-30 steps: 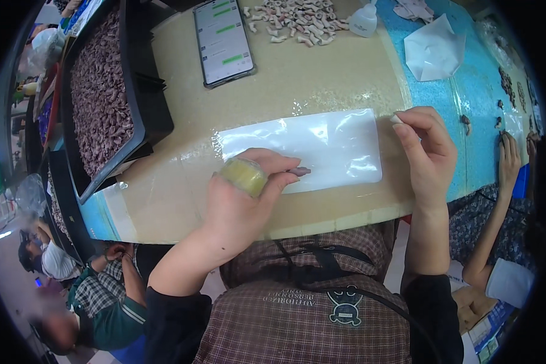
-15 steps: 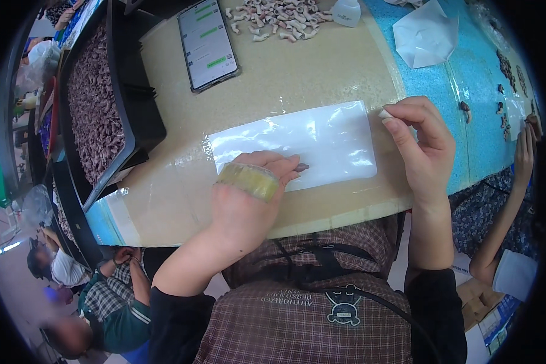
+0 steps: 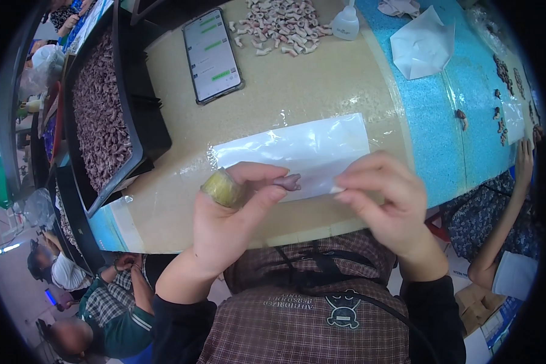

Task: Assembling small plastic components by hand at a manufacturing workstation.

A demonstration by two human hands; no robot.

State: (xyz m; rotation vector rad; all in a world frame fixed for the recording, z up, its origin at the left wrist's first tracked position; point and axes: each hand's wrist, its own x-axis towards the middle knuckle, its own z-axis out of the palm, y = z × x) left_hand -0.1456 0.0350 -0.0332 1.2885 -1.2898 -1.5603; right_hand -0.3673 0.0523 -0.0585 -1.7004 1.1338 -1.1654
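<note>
Between the thumb and forefinger of my left hand [image 3: 221, 212] is a small purple-brown moulded piece [image 3: 290, 181], its forked end pointing right. A band of yellowish tape [image 3: 222, 187] wraps that hand. My right hand [image 3: 388, 200] pinches a small white piece [image 3: 337, 189], held a short way right of the purple one, apart from it. Beneath both hands lies a glossy white sheet [image 3: 321, 136], taped to the tan tabletop.
A phone [image 3: 212, 57], a pile of small pale curved pieces [image 3: 279, 24] and a little white bottle [image 3: 346, 24] are at the far side. A black bin [image 3: 158, 130] full of purple pieces [image 3: 100, 109] stands left. Crumpled white paper [image 3: 423, 45] lies right, near another person's hand [image 3: 523, 159].
My left hand has lifted the purple piece off the white sheet and turned it upward. My right hand has moved left and nearer me, bringing the white piece close to it.
</note>
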